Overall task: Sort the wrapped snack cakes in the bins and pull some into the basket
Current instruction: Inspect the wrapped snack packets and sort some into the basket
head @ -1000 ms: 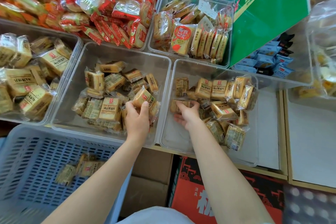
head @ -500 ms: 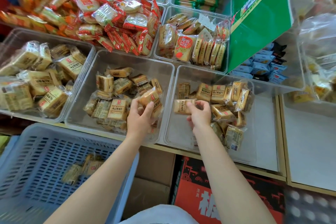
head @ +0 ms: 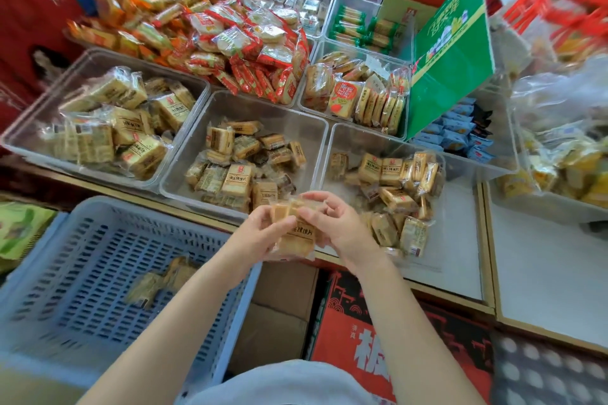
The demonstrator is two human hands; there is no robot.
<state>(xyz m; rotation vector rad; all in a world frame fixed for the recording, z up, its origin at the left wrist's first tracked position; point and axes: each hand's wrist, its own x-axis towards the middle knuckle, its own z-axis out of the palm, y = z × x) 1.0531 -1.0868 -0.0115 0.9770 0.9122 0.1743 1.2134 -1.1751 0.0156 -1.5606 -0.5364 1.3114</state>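
Tan wrapped snack cakes sit bunched above the blue basket's right rim. More fill the clear bins. A few lie inside the basket.

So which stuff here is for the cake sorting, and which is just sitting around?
For the job: left hand, right hand, held cakes, blue basket, middle bin, right bin.

Just lying about: green box, red-wrapped snacks, blue packets.

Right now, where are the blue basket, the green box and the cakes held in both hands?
blue basket (head: 158,207): head view, on its far rim.
green box (head: 450,76): head view, middle of its green face.
held cakes (head: 297,237): head view, on the printed wrapper between the hands.
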